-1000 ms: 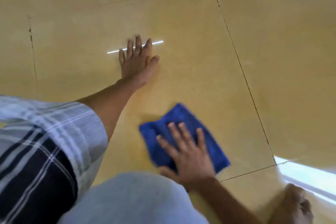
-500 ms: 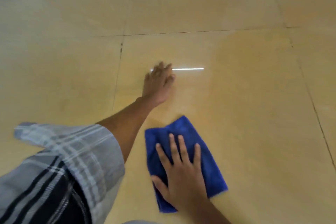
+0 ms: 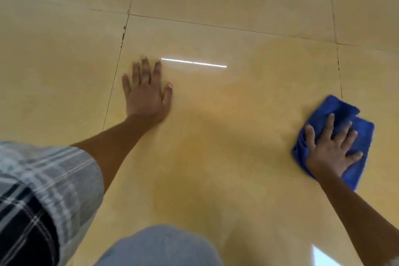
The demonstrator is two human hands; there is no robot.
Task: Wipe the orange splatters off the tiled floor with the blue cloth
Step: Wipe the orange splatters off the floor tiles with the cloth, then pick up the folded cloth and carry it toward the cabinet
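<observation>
Right hand (image 3: 331,151), fingers spread flat on blue cloth (image 3: 343,110), has swept it right across the tiled floor (image 3: 216,136); left hand (image 3: 145,95) braces flat, empty; wiping continues.

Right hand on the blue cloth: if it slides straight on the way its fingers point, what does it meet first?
Only bare tiled floor: the right hand would push the blue cloth toward a grout line; nothing else shows ahead.
</observation>
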